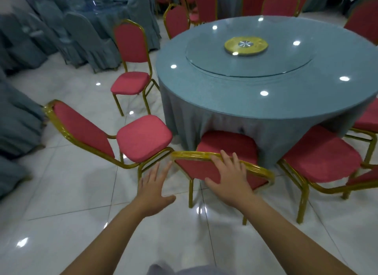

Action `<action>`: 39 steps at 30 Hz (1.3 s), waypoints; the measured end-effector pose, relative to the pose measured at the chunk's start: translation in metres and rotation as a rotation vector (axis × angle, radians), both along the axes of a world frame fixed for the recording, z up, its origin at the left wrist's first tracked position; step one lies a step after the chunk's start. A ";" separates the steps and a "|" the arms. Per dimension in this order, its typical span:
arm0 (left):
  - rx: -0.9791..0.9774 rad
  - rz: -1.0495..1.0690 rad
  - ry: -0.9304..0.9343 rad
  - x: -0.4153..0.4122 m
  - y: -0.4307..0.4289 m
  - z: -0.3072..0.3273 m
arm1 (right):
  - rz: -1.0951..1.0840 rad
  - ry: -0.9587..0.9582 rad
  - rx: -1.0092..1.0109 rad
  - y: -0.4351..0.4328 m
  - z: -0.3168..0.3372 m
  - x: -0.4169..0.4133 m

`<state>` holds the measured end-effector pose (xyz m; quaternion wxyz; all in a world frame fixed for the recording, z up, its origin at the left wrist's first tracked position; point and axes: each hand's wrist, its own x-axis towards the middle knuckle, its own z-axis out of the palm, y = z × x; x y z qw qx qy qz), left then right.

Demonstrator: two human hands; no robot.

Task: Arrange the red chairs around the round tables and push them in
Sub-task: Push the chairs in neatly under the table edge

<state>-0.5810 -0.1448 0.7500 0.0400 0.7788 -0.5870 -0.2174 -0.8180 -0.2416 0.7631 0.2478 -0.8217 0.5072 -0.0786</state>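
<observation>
The red chair (225,143) stands at the near edge of the round table (204,80), its seat tucked under the hanging blue-grey tablecloth (184,115) and its gold-framed back facing the camera. The right hand (229,176) lies flat on that back, palm on the red pad, fingers slightly apart and reaching over the top rail, thumb spread out to the left. The left hand (153,190) is held just beside the back's left corner, fingers straight and fanned; whether its fingertips touch the frame cannot be told.

2 more red chairs flank it. The left chair (143,137) sits at an angle with its seat close to the cloth, and the right chair (321,154) is also angled, its seat near the table's edge. A 4th chair (131,82) stands farther round on the left, beside the table and turned sideways.

On the table lies a glass turntable (286,67) with a gold hub (246,46). Further red chairs ring the far side. Chairs in grey-blue covers (81,39) crowd the left, on a glossy white tiled floor (71,192)
</observation>
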 end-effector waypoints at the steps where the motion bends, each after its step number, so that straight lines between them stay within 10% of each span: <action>1: -0.005 0.041 0.007 0.014 0.008 0.002 | 0.062 -0.024 -0.021 0.004 0.005 0.017; 24: -0.083 0.427 0.126 0.455 0.126 0.007 | 0.269 -0.126 0.344 0.078 0.008 0.483; 39: -0.097 0.282 -0.010 0.694 -0.039 0.007 | 0.151 -0.252 0.222 -0.063 -0.016 0.750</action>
